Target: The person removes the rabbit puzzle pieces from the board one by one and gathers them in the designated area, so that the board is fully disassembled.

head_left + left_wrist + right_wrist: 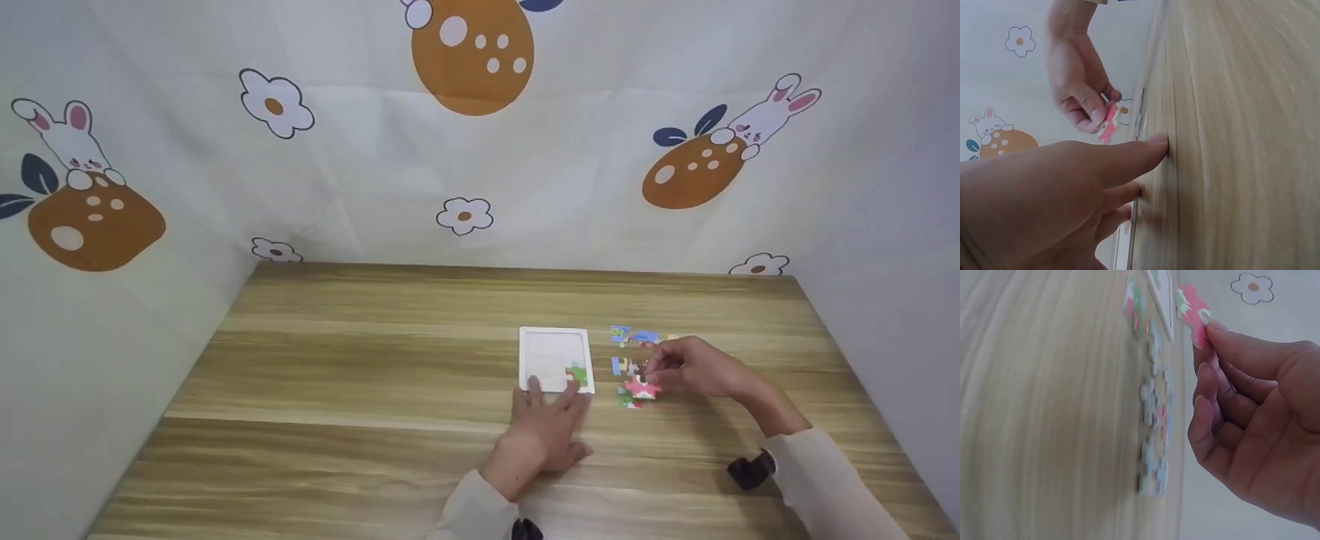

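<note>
Between thumb and fingers, my right hand [694,366] pinches a pink puzzle piece [642,387] with white and green marks, raised off the table. In the right wrist view the same pink piece [1193,314] shows clear of the other pieces. My left hand [546,431] lies with spread fingers at the near edge of a white puzzle frame [523,360], fingertips touching it. A green puzzle piece [577,373] sits in the frame's near right corner. Loose puzzle pieces [619,366] lie right of the frame, partly hidden by my right hand.
The wood-grain table [337,360] carries the frame and pieces. Behind it and at both sides hangs a pale curtain [360,172] printed with rabbits, orange fruit and flowers. A dark wrist device [751,471] is at my right sleeve.
</note>
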The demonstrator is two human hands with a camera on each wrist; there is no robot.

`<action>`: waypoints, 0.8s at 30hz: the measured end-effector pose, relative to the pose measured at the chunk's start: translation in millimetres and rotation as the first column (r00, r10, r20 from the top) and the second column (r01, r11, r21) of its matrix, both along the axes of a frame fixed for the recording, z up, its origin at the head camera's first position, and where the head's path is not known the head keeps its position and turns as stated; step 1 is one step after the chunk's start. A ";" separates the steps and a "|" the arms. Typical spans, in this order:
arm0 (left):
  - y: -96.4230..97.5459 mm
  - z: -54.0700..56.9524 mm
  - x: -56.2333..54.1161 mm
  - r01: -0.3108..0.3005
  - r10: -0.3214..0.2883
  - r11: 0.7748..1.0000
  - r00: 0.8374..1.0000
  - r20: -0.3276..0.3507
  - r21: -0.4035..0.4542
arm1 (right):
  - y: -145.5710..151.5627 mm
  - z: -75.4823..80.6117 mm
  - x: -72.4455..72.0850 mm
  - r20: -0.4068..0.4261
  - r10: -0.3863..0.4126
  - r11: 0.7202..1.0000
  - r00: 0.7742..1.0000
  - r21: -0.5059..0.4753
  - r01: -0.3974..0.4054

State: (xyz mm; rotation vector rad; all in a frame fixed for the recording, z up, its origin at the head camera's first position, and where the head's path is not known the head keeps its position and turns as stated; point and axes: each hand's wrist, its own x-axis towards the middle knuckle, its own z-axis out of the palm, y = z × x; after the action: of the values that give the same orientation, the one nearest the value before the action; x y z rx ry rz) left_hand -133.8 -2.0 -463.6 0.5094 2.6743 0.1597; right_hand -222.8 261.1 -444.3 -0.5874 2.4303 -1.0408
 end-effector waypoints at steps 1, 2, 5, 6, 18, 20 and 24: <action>-0.3 0.0 -0.1 0.002 -0.002 1.000 1.000 -0.002 -0.001 | 2.2 -0.8 0.5 0.003 -0.008 1.000 1.000 0.010 0.008; -0.5 0.3 -0.1 0.003 -0.003 1.000 1.000 -0.003 -0.002 | 4.4 -1.5 0.7 0.004 -0.011 1.000 1.000 0.022 0.011; -0.6 0.8 -0.1 0.003 -0.003 1.000 1.000 -0.004 -0.002 | 9.5 -3.6 1.5 -0.004 -0.012 0.999 1.000 0.047 0.012; -0.6 0.8 0.1 0.004 -0.004 1.000 1.000 -0.005 -0.005 | 10.7 -4.2 2.0 -0.010 -0.007 0.999 1.000 0.051 0.007; -1.7 0.3 1.4 0.007 -0.007 1.000 1.000 -0.007 0.007 | 15.0 -9.5 5.6 0.009 -0.051 0.998 0.999 0.039 0.051; -1.9 0.4 1.6 0.006 -0.006 1.000 1.000 -0.004 0.010 | 14.7 -9.7 5.8 0.005 -0.058 0.997 0.998 0.043 0.058; -2.2 0.9 1.5 0.001 -0.001 1.000 1.000 0.002 0.019 | 14.3 -8.6 6.2 0.017 -0.075 0.996 0.997 0.045 0.074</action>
State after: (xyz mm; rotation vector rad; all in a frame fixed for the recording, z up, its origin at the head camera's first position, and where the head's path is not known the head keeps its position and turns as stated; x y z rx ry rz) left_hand -132.3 -4.1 -462.7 0.5158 2.6727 0.1860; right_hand -216.6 275.4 -452.9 -0.4734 2.4692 -1.0140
